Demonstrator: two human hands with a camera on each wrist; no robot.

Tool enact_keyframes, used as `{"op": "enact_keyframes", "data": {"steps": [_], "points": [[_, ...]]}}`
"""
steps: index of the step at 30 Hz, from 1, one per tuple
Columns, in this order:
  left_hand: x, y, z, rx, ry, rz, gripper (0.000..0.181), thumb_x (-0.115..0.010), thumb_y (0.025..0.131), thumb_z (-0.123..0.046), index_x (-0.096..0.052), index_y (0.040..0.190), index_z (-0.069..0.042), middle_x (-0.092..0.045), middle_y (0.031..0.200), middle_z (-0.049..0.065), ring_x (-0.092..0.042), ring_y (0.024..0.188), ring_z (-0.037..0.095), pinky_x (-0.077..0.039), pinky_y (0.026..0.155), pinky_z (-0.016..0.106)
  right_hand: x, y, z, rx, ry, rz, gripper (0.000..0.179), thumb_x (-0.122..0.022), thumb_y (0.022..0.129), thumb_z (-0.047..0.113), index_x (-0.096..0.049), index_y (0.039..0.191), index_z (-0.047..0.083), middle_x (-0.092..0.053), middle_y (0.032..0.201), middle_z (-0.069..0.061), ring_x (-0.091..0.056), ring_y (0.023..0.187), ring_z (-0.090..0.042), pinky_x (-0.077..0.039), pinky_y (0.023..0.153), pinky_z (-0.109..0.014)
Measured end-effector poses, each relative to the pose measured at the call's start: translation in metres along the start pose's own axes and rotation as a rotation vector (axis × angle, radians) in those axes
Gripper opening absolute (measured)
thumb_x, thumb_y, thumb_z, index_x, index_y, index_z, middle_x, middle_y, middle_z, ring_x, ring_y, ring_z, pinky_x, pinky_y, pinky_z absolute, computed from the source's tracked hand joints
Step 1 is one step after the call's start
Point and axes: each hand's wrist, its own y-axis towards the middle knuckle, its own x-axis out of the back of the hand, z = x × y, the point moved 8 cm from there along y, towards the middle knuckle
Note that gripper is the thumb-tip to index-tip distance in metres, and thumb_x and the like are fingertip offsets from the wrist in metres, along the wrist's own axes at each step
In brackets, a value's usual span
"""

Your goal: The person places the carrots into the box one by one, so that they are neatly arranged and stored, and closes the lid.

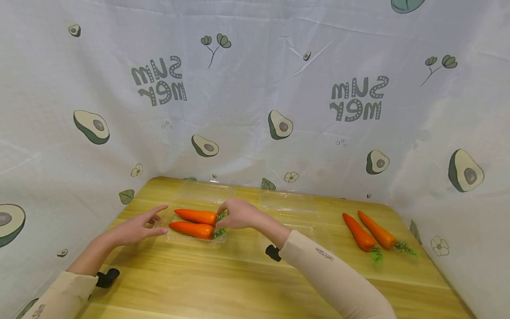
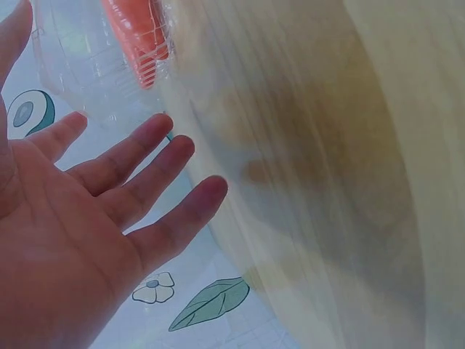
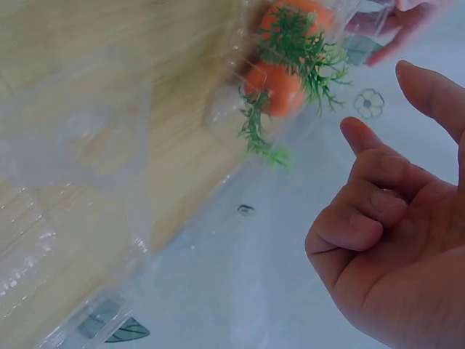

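Observation:
Two orange carrots with green leafy tops lie side by side in a clear plastic box (image 1: 187,240), a rear carrot (image 1: 196,215) and a front carrot (image 1: 192,229). At the box's left end is my left hand (image 1: 133,228), thumb and fingers spread, holding nothing. The left wrist view shows that palm (image 2: 65,240) with its fingers apart. My right hand (image 1: 241,215) hovers by the carrots' leafy tops (image 3: 294,43). In the right wrist view its thumb and index finger stand apart with nothing between them, while the other fingers are bent.
The box's raised clear lid (image 1: 207,190) stands at the back. A second clear box with its lid (image 1: 288,201) up sits to the right, partly behind my right forearm. Farther right on the wooden table (image 1: 223,274) lie a left carrot (image 1: 360,233) and a right carrot (image 1: 377,229).

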Motion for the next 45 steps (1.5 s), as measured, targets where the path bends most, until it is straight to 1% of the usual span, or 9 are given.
{"op": "enact_keyframes", "data": {"steps": [4,6,8,14,20,24,31,39,45], "points": [[0.004,-0.001,-0.003,0.004,0.007,-0.036,0.08,-0.065,0.098,-0.041,-0.026,0.158,-0.005,-0.052,0.14,0.031,-0.053,0.126,0.049,-0.046,0.096,0.063,0.005,-0.007,-0.009,-0.01,0.036,-0.01,0.04,-0.076,0.09,0.032,-0.072,0.122,0.009,-0.072,0.109,-0.005,-0.059,0.081,-0.016,-0.049,0.074,-0.032],[0.007,-0.001,-0.005,-0.003,0.01,-0.065,0.079,-0.065,0.098,-0.04,-0.028,0.157,-0.004,-0.051,0.141,0.032,-0.052,0.127,0.05,-0.046,0.096,0.064,0.007,-0.01,-0.015,-0.018,0.053,-0.016,0.041,-0.075,0.09,0.033,-0.072,0.123,0.009,-0.069,0.097,-0.003,-0.054,0.074,-0.015,-0.045,0.067,-0.03],[0.01,-0.001,-0.007,-0.018,0.016,-0.101,0.077,-0.064,0.098,-0.039,-0.029,0.157,-0.003,-0.05,0.142,0.032,-0.051,0.128,0.05,-0.046,0.096,0.064,0.01,-0.013,-0.02,-0.022,0.066,-0.025,0.041,-0.075,0.09,0.033,-0.072,0.123,0.009,-0.066,0.089,-0.002,-0.051,0.072,-0.015,-0.042,0.063,-0.029],[0.019,0.0,-0.016,-0.077,0.058,-0.221,0.073,-0.066,0.098,-0.035,-0.035,0.153,0.001,-0.05,0.143,0.029,-0.048,0.13,0.049,-0.042,0.099,0.066,0.017,-0.024,-0.035,-0.047,0.105,-0.049,0.04,-0.075,0.09,0.032,-0.072,0.122,0.009,-0.066,0.091,-0.004,-0.052,0.074,-0.015,-0.043,0.067,-0.031],[0.024,-0.001,-0.035,-0.109,0.074,-0.286,0.07,-0.065,0.099,-0.039,-0.039,0.152,-0.001,-0.051,0.143,0.027,-0.045,0.131,0.049,-0.038,0.102,0.068,0.024,-0.038,-0.048,-0.081,0.149,-0.061,0.037,-0.074,0.091,0.031,-0.072,0.122,0.011,-0.053,0.071,0.0,-0.042,0.061,-0.013,-0.035,0.057,-0.028],[0.024,-0.001,-0.05,-0.123,0.073,-0.305,0.069,-0.065,0.098,-0.041,-0.04,0.152,-0.006,-0.052,0.144,0.023,-0.044,0.134,0.047,-0.037,0.104,0.068,0.029,-0.047,-0.054,-0.085,0.162,-0.075,0.036,-0.073,0.092,0.029,-0.071,0.123,0.01,-0.051,0.068,0.0,-0.04,0.058,-0.012,-0.034,0.056,-0.027],[0.021,-0.003,-0.078,-0.163,0.048,-0.326,0.064,-0.066,0.098,-0.039,-0.045,0.15,-0.009,-0.056,0.141,0.017,-0.047,0.133,0.044,-0.039,0.104,0.067,0.035,-0.06,-0.068,-0.096,0.181,-0.1,0.036,-0.072,0.093,0.027,-0.071,0.123,0.008,-0.057,0.073,-0.003,-0.046,0.062,-0.014,-0.039,0.059,-0.028],[0.006,-0.004,-0.108,-0.237,0.005,-0.315,0.057,-0.068,0.097,-0.036,-0.05,0.147,-0.015,-0.06,0.137,0.009,-0.056,0.126,0.036,-0.046,0.1,0.061,0.039,-0.072,-0.083,-0.095,0.198,-0.122,0.032,-0.07,0.095,0.022,-0.071,0.122,0.005,-0.048,0.06,0.001,-0.039,0.055,-0.012,-0.037,0.057,-0.028],[-0.006,-0.004,-0.129,-0.286,-0.007,-0.306,0.053,-0.07,0.096,-0.028,-0.052,0.145,-0.02,-0.061,0.136,0.005,-0.058,0.125,0.031,-0.049,0.099,0.055,0.041,-0.082,-0.096,-0.13,0.19,-0.141,0.032,-0.069,0.095,0.024,-0.072,0.121,0.007,-0.049,0.067,0.0,-0.04,0.06,-0.013,-0.035,0.058,-0.029]]}}
